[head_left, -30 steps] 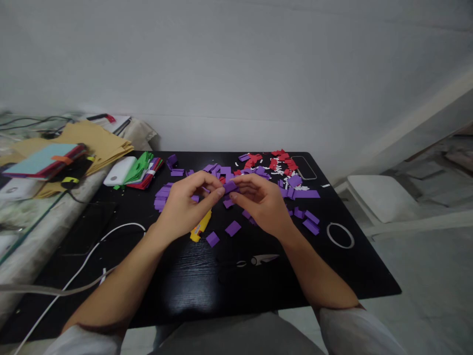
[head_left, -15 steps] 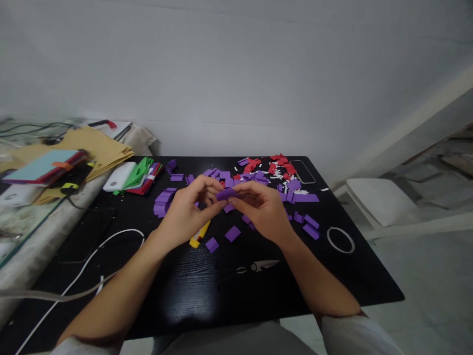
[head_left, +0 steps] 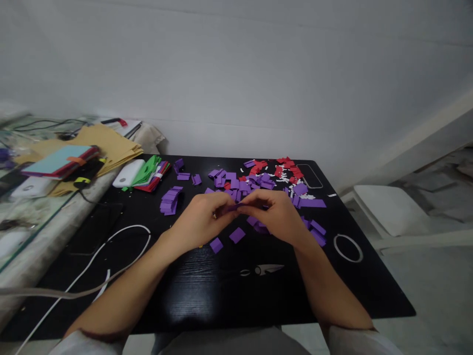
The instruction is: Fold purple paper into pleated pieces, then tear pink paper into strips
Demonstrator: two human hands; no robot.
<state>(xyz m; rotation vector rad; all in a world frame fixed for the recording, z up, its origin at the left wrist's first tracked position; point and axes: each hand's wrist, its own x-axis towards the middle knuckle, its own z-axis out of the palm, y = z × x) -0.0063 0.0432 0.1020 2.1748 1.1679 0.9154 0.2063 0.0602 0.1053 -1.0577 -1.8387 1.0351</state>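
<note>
While your black table shows a streaky wood grain and a soft sheen, flat and creased purple paper rectangles lie scattered over it, with small red paper pieces behind them. Pointed metal scissors lie nearer you. Your left hand and right hand, fingers curled, both pinch a small purple paper piece between thumb and fingertips, above the table's middle.

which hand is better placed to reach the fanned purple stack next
Probably the left hand: the purple stack lies just to its left, while the right hand is farther away. Both pinch a purple piece, so the left would need to let go first.
</note>
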